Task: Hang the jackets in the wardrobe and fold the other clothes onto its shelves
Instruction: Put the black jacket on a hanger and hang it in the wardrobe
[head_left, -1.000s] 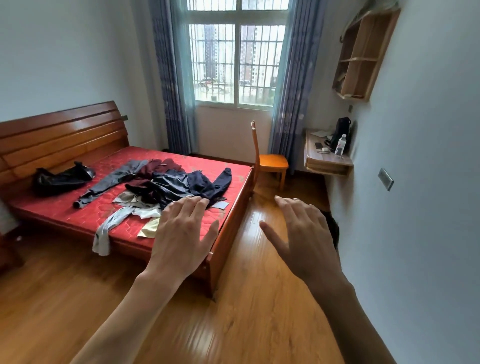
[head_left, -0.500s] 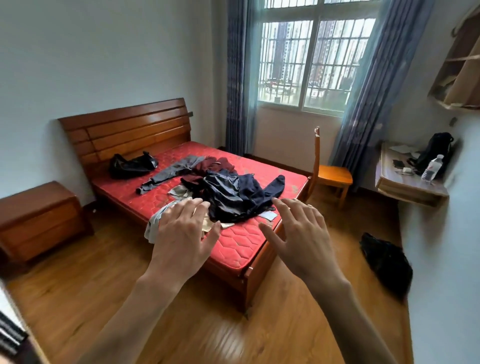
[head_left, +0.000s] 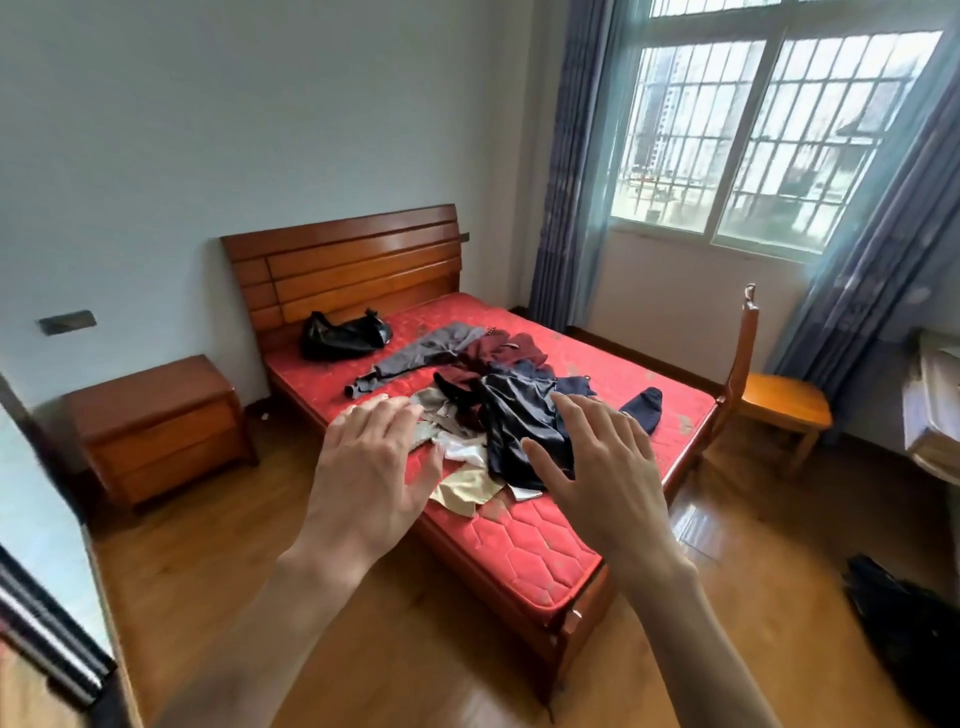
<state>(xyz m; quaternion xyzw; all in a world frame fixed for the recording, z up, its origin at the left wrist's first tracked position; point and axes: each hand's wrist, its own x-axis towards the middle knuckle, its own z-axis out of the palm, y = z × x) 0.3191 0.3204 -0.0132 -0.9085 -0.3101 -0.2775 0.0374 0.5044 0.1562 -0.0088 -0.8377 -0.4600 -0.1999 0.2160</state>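
Hovering empty, fingers spread, left hand (head_left: 371, 475) and right hand (head_left: 602, 480) front clothes (head_left: 498, 415) heaped on bed (head_left: 540, 551).

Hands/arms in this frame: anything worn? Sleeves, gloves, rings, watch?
Nothing worn shows. The left hand and right hand are bare, without gloves, rings or a watch. Both forearms are uncovered down to the frame's bottom edge, with no sleeve cuff in view.
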